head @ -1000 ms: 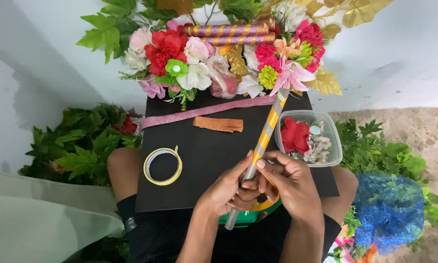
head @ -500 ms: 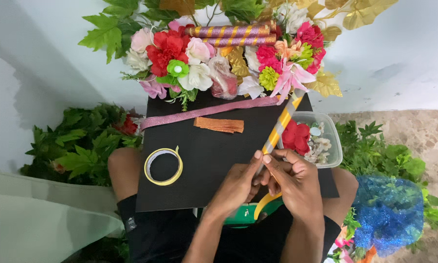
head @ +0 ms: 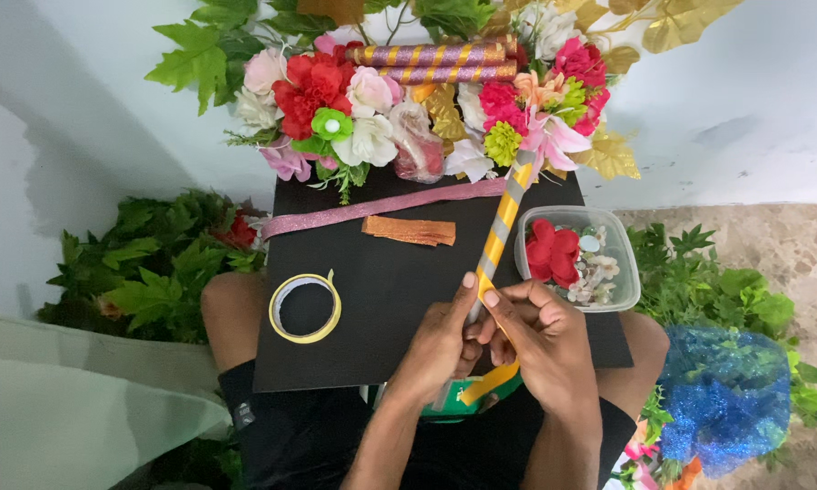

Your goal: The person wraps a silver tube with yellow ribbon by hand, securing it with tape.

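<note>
A long thin stick, wound in yellow and silver stripes, slants from my hands up toward the flowers. My left hand grips its lower part. My right hand pinches the yellow ribbon against the stick, and a loose end of ribbon curls down below my fingers. Both hands hover over a black board resting on my lap.
On the board lie a yellow tape roll, an orange strip and a pink glitter ribbon. A clear tub holds a red flower and small pieces. Artificial flowers stand behind, green leaves on both sides, blue netting right.
The stick has tilted more upright and slid forward toward the flowers. My hands have shifted slightly along it, with the ribbon wound further.
</note>
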